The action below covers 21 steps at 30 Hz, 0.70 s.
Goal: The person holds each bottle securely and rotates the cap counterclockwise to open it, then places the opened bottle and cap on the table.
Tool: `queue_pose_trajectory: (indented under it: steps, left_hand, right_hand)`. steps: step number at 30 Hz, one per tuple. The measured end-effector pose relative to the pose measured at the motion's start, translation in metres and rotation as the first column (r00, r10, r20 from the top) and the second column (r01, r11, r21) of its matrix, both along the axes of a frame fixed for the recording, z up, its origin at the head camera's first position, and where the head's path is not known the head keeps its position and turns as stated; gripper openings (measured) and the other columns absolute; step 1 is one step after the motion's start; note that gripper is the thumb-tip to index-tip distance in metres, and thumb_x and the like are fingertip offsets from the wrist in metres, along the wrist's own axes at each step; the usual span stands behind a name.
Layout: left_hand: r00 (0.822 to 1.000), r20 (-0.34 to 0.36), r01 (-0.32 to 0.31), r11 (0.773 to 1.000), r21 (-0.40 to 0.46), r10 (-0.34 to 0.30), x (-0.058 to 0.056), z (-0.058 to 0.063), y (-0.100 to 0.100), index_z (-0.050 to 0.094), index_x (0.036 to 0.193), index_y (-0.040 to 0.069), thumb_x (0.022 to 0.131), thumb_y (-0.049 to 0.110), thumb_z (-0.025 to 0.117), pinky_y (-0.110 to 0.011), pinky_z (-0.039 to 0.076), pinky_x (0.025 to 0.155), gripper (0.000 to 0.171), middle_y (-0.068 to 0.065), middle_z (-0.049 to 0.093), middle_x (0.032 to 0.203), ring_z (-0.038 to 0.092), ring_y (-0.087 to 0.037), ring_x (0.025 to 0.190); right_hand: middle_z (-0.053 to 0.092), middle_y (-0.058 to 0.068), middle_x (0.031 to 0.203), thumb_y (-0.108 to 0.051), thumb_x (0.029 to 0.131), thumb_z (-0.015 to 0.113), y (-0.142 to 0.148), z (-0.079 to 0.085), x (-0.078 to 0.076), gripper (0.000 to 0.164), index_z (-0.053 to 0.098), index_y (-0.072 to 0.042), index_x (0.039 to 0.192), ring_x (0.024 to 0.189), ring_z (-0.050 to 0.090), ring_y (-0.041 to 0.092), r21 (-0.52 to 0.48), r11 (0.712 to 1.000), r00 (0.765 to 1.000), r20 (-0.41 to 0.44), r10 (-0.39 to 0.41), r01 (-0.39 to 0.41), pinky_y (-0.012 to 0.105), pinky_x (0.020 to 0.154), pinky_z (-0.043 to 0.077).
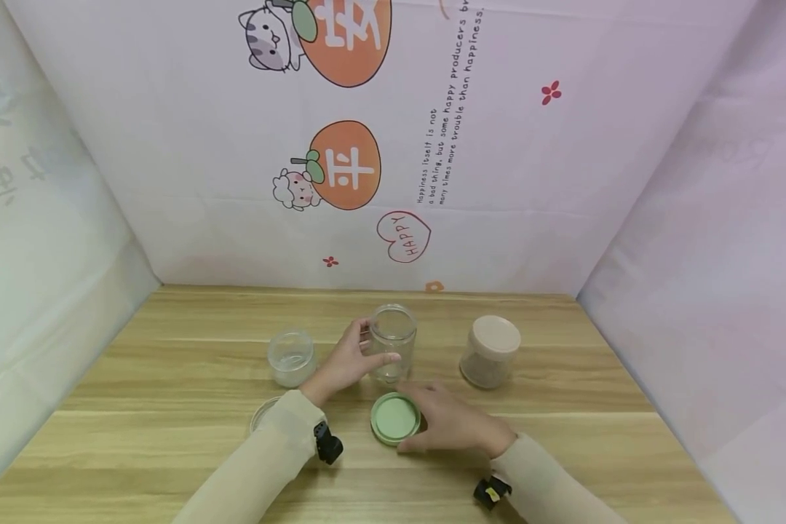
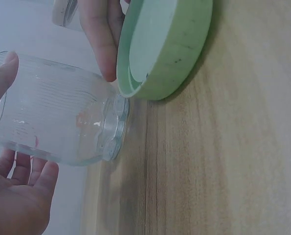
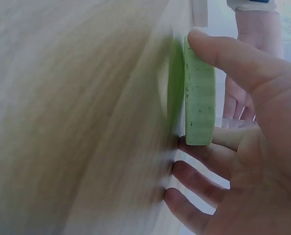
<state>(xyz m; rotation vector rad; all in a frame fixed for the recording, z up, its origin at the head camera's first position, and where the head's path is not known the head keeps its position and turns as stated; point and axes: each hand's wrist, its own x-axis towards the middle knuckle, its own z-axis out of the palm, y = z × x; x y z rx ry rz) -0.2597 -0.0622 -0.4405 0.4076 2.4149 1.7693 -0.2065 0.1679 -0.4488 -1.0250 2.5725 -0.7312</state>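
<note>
Green lid (image 1: 394, 418), apparently pinched at edge

Lid (image 1: 394, 418) — pale green (flecked dark); table (image 1: 583, 400) — tan, wood-grained.

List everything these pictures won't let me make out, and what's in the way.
- Head view: most of the clear round item, under the left sleeve.
- Head view: the end of the wall text, cut off by the top edge.
- Left wrist view: the green lid's upper part, cut off by the top edge.
- Right wrist view: part of the glass jar, behind the right hand.
</note>
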Motion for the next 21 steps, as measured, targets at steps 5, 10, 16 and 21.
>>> queue_pose_trajectory:
  steps: [5, 10, 16, 21]
  left_hand:
    - [1.000, 0.003, -0.007, 1.000, 0.013, 0.007, 0.001, -0.001, -0.002, 0.032, 0.149, 0.005, 0.085, 0.035, 0.083, -0.047, 0.038, 0.111, 0.087, -0.017, 0.040, 0.147, 0.041, -0.037, 0.136]
    - [1.000, -0.010, 0.005, 1.000, 0.012, -0.005, 0.000, -0.002, -0.002, 0.031, 0.150, 0.005, 0.085, 0.037, 0.082, -0.047, 0.037, 0.112, 0.088, -0.016, 0.039, 0.148, 0.041, -0.036, 0.137]
    - [1.000, -0.019, 0.009, 1.000, 0.007, -0.009, -0.002, -0.002, -0.002, 0.032, 0.149, 0.006, 0.085, 0.036, 0.082, -0.046, 0.037, 0.112, 0.087, -0.015, 0.040, 0.147, 0.041, -0.035, 0.137]
    - [1.000, -0.017, 0.013, 1.000, 0.008, -0.013, -0.001, -0.002, -0.002, 0.031, 0.149, 0.006, 0.085, 0.037, 0.082, -0.047, 0.037, 0.112, 0.088, -0.016, 0.039, 0.148, 0.041, -0.035, 0.137]
  right_hand:
    - [0.044, 0.005, 0.153, -0.049, 0.082, 0.081, -0.004, 0.001, 0.001, 0.093, 0.039, -0.006, 0.153, 0.132, 0.041, 0.028, 0.027, 1.000, 1.000, -0.022, -0.006, 0.007, 0.049, 0.106, 0.040]
    - [0.044, 0.006, 0.152, -0.048, 0.081, 0.082, -0.007, 0.003, 0.002, 0.093, 0.039, -0.009, 0.153, 0.133, 0.041, 0.028, 0.062, 0.997, 0.998, -0.041, -0.037, 0.039, 0.049, 0.106, 0.041]
    - [0.046, 0.013, 0.150, -0.047, 0.078, 0.084, -0.010, 0.005, 0.003, 0.094, 0.041, -0.008, 0.152, 0.133, 0.042, 0.032, 0.052, 0.998, 0.997, -0.069, -0.039, 0.042, 0.053, 0.106, 0.041]
    - [0.046, 0.011, 0.150, -0.054, 0.078, 0.082, -0.011, 0.004, 0.005, 0.096, 0.041, -0.012, 0.153, 0.133, 0.042, 0.032, 0.082, 0.995, 0.995, -0.086, -0.046, 0.053, 0.053, 0.104, 0.043]
